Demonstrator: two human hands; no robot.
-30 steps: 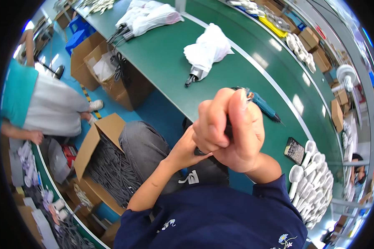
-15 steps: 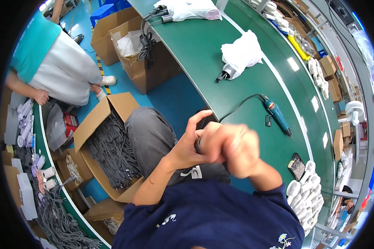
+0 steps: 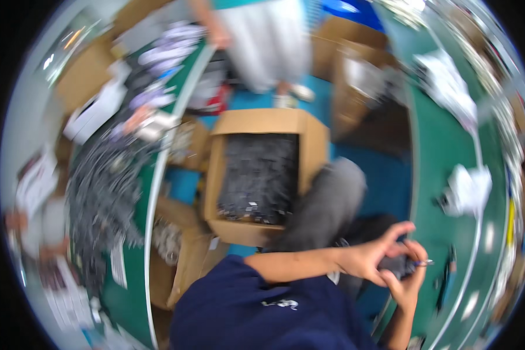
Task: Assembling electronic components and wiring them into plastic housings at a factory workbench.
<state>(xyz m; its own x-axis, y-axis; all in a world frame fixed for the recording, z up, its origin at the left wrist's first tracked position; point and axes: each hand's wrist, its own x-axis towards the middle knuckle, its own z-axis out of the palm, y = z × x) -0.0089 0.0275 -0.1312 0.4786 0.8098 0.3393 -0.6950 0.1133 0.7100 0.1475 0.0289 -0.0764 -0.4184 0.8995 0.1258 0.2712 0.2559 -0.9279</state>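
Observation:
My left hand (image 3: 370, 259) and my right hand (image 3: 413, 279) are brought together in front of me at the lower right. Between them is a small dark grey object (image 3: 398, 266) with a shiny tip poking out past the fingers; blur hides its exact kind. Fingers of both hands curl around it. Close by on the green bench lies a powered screwdriver (image 3: 446, 281). To the left of my knee, an open cardboard box (image 3: 312, 146) holds many dark grey cables (image 3: 256, 175).
White plastic bags (image 3: 471, 189) rest on the right-hand green bench (image 3: 434, 146). Another bench at left carries a heap of grey cables (image 3: 102, 192) and pale purple parts (image 3: 172, 46). A co-worker (image 3: 268, 46) stands beyond the box. More cartons (image 3: 361, 52) stand on the blue floor.
The view has swung left, so the cable box is now central and my hands appear farther right. The dark object between my hands shows more plainly, its shiny tip visible.

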